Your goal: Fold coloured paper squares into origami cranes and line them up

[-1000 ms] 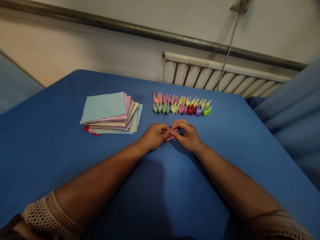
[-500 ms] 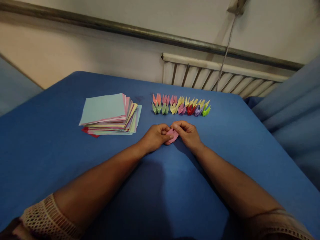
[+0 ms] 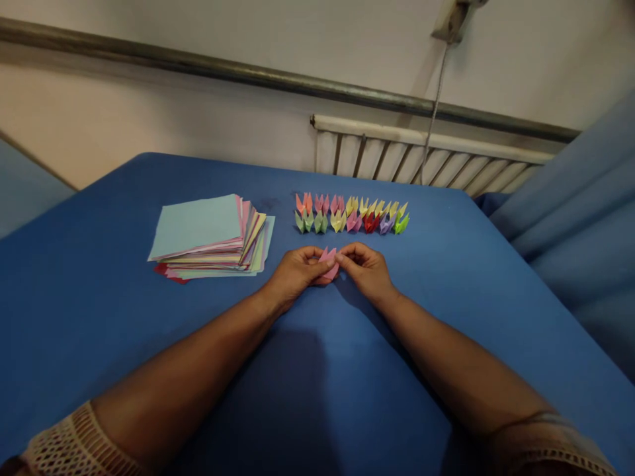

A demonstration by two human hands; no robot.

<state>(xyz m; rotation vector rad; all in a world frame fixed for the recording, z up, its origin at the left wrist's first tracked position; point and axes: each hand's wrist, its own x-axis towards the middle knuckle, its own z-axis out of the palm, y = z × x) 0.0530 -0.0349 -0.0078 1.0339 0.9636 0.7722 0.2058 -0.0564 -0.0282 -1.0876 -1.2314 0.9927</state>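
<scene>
A small pink folded paper (image 3: 330,270) with pointed tips sticking up is between my two hands, just above the blue table. My left hand (image 3: 298,272) pinches its left side, thumb laid across the front and fingers behind. On its right edge, the thumb and fingertips of my right hand (image 3: 366,267) are closed. Beyond my hands stand two rows of small origami cranes (image 3: 354,222) in orange, pink, yellow, green, red and purple, their points upright.
Left of my hands lies an uneven stack of coloured paper sheets (image 3: 198,228), light blue on top. The blue table (image 3: 446,317) reaches back towards a radiator (image 3: 431,140) and a wall pipe (image 3: 248,76). A blue curtain (image 3: 585,218) hangs at the right.
My right fingers have shifted from the paper's top to its right edge, and its pointed tips now show more clearly. The view has tilted up slightly and turned a little to the right.
</scene>
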